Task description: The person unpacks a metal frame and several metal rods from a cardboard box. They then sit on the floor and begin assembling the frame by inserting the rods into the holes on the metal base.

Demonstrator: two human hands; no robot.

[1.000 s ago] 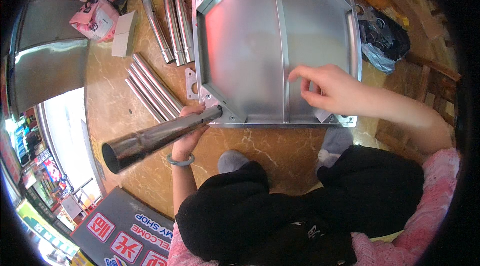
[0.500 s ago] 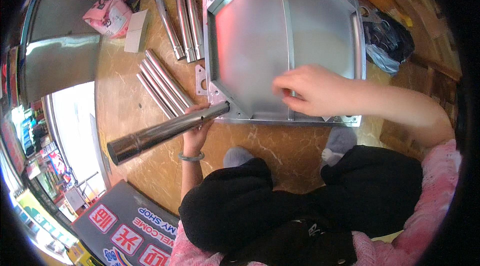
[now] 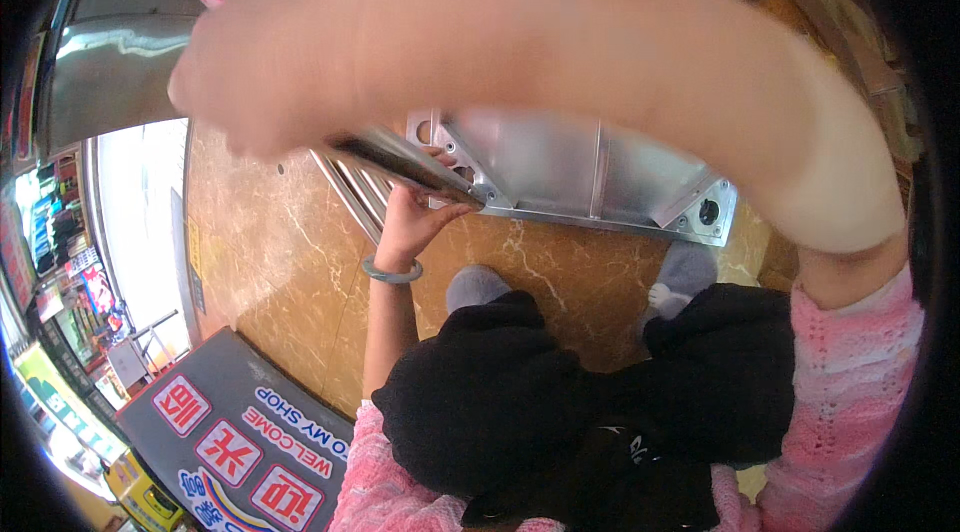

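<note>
— Steel tube [image 3: 405, 160] sits in our left hand [image 3: 418, 217], left of centre, fingers curled closed around it, its end meeting the corner of the metal tray [image 3: 560, 167] on the marble floor [image 3: 270, 262].

— And our right hand [image 3: 250, 82]?

— Blurred across the upper left of the frame; we cannot tell whether it grips anything. Our forearm hides most of the tray.

— Risk?

— With the joint half-hidden, we could misalign the tube at the corner bracket [image 3: 455, 147], or let it slip onto the spare tubes [image 3: 350, 187] beside it.
</note>
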